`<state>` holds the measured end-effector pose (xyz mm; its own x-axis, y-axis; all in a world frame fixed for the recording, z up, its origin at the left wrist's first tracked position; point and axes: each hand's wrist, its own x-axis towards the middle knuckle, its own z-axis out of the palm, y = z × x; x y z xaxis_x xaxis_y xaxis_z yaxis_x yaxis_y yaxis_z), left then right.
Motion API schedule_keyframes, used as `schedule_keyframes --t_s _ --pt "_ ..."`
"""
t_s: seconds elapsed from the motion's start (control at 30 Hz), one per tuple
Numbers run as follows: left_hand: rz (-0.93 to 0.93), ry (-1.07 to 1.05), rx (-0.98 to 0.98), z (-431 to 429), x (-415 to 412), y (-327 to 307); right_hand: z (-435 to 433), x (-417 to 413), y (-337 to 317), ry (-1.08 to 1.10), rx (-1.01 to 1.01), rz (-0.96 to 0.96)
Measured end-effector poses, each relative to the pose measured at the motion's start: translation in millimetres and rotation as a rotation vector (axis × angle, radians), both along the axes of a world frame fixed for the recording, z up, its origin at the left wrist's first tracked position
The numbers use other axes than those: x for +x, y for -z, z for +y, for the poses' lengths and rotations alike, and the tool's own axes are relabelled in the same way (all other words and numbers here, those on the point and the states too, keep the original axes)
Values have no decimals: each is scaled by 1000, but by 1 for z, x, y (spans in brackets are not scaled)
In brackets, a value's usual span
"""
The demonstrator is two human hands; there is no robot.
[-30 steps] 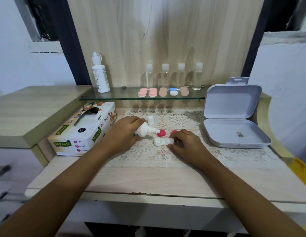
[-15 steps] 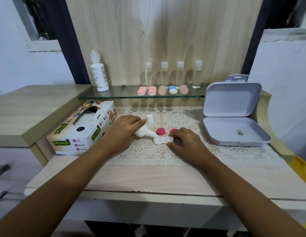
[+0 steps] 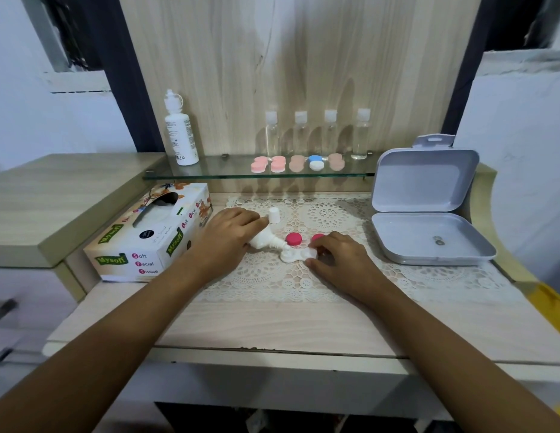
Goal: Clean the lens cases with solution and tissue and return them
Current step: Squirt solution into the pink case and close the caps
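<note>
- The left grip [image 3: 228, 235] is curled round a white bottle [image 3: 263, 241], with its nozzle tilted down to the lens case [image 3: 296, 256].
- The right grip [image 3: 338, 257] pinches the right end of this case, which lies on the bench [image 3: 272, 323].
- Two pink caps [image 3: 293, 239] lie just behind the case.

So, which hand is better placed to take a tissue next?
Probably the left hand: the tissue box lies beside it, though it must set down the bottle; the right hand steadies the lens case.
</note>
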<state>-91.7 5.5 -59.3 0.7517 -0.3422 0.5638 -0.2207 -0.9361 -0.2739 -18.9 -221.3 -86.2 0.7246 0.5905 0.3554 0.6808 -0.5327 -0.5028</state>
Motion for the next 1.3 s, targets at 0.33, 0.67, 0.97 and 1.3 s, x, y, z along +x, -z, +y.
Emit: schedule_keyframes --t_s 0.33,0.67,0.97,1.3 --pt "12 -13 -11 -1 1 2 0 0 -1 -6 -9 3" --pt "-19 3 -16 -5 6 -1 0 1 -3 -7 8 36" --pt "-22 75 -5 -15 16 0 -1 5 -3 -17 14 72" --pt "-23 90 -2 -22 18 4 1 7 -3 -19 6 76"
